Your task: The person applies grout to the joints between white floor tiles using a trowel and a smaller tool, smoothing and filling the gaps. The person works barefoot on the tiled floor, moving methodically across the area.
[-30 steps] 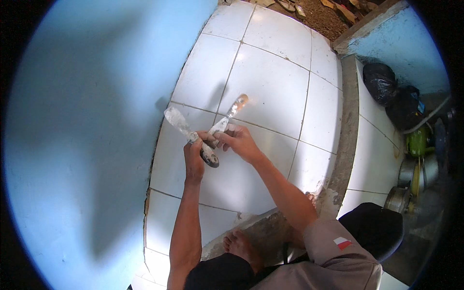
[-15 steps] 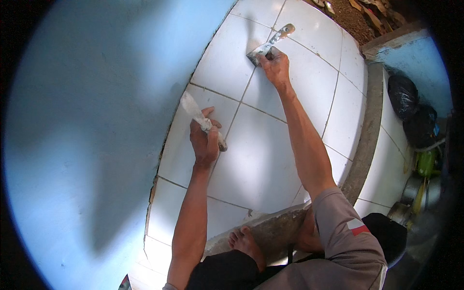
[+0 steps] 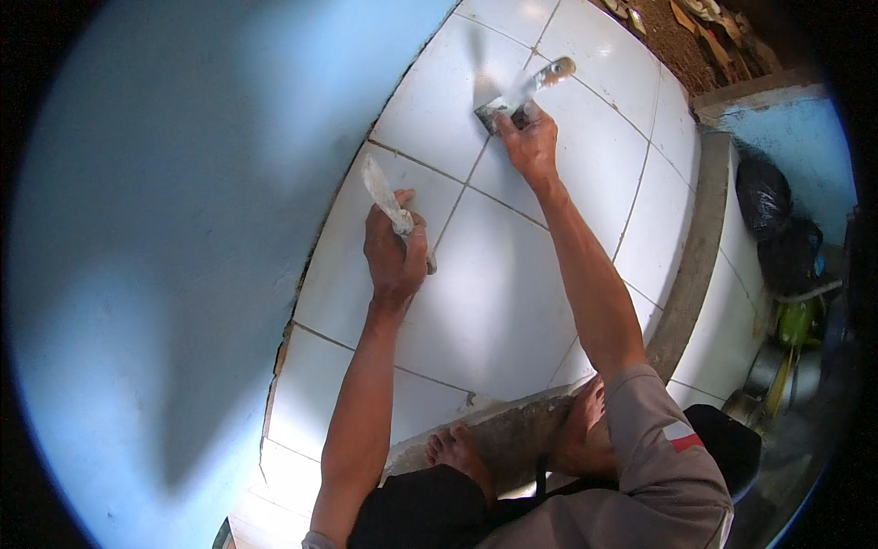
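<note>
My right hand is closed on a putty knife with a broad, smeared blade and a brownish handle end that points up and right. Its blade edge meets the white tiles at or very near a joint line. Lower and to the left, my left hand is wrapped round a narrow, whitish, scraper-like tool. The flat end of that tool points up toward the blue wall, a pale lump sits at its middle, and its darker end sticks out below my fingers. Its exact kind is unclear.
A blue wall rises along the left side of the tiles. A rough concrete edge borders them on the right. Beyond it lie black plastic bags and a green container. My bare feet are at the near concrete step.
The view has shifted slightly. My right hand and the putty knife appear a little lower and farther right in it; the left hand has turned slightly, still holding its tool.
</note>
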Available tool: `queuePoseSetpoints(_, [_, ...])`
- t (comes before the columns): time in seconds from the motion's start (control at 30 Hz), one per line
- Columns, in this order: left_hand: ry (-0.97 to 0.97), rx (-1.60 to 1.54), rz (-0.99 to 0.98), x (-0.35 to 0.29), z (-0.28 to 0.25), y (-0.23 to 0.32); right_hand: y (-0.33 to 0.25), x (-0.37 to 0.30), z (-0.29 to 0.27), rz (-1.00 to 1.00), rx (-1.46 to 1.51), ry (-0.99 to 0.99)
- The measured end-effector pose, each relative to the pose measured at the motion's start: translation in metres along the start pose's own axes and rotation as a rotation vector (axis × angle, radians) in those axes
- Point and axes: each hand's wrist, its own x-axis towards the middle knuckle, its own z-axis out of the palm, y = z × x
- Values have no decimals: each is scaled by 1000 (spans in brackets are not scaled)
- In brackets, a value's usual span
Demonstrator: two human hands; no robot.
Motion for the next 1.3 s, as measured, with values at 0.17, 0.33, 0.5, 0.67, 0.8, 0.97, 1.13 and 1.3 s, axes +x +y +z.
queuePoseSetpoints(0.17, [46,-38,-16,0,-2,-6,-18,-23,25,-57,-162,-156])
queuePoseSetpoints(0.33, [98,34,42,4,3,-13,-7,-59,35,-219,-234,-198])
queuePoseSetpoints(0.5, [99,104,94,10,6,2,-8,-40,26,-68,-19,-59])
queuePoseSetpoints(0.67, [156,168,150,11,7,5,-8,-19,32,-129,-123,37])
queuePoseSetpoints(0.8, [136,273,131,12,7,7,-18,-29,60,-351,-335,-32])
queuePoseSetpoints(0.97, [141,203,103,12,6,8,-33,-1,57,-93,-225,58])
queuePoseSetpoints(1.13, [104,199,191,7,3,-11,-30,5,70,-203,-369,134])
queuePoseSetpoints(1.3, [116,238,99,11,9,4,-16,-7,87,-581,-413,77])
